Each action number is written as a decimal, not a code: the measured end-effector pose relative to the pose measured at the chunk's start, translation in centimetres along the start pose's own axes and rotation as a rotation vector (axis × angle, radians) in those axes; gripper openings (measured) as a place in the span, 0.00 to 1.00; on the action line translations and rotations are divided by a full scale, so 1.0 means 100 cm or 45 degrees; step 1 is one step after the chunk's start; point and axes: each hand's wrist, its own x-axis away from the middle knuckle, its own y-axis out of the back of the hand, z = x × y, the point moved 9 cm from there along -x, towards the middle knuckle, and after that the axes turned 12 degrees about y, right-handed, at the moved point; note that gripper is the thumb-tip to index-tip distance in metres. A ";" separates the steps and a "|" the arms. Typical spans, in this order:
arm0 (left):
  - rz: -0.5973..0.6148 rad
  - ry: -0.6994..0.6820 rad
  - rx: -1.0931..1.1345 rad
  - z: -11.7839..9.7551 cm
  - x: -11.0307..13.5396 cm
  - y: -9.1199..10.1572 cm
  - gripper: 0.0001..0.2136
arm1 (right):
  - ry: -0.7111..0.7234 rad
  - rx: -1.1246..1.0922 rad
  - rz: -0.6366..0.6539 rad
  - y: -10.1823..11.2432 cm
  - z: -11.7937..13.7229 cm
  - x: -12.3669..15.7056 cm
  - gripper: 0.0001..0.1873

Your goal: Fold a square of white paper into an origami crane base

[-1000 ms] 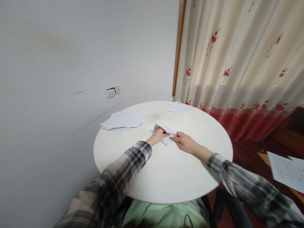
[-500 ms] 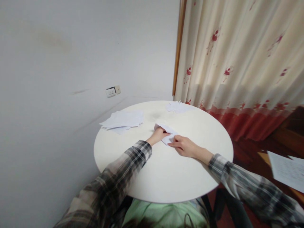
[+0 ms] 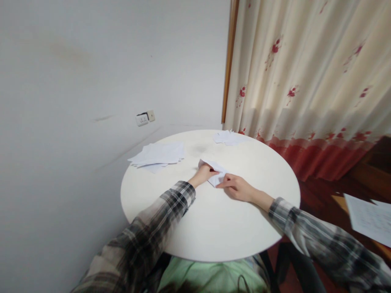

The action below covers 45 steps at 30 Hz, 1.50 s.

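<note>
A small folded piece of white paper (image 3: 217,166) lies near the middle of the round white table (image 3: 210,228). My left hand (image 3: 205,173) is closed around its left part, with the thumb on top and part of the sheet standing up behind the fingers. At the paper's near right corner, my right hand (image 3: 236,186) has its fingers bent and presses or pinches the edge; its index finger and thumb touch the paper. Some of the fold is hidden under the left hand.
A loose stack of white sheets (image 3: 161,153) lies at the table's far left. More white papers (image 3: 230,137) sit at the far edge. A wall with a socket (image 3: 142,119) is on the left, a curtain (image 3: 299,81) behind. Written sheets (image 3: 369,217) lie at the right.
Almost nothing differs. The fingers of my right hand have shifted very slightly at the paper's corner; my left hand stays where it was.
</note>
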 end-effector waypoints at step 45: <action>-0.022 0.057 -0.025 -0.011 0.015 -0.007 0.09 | -0.173 0.403 0.024 0.007 -0.030 0.003 0.12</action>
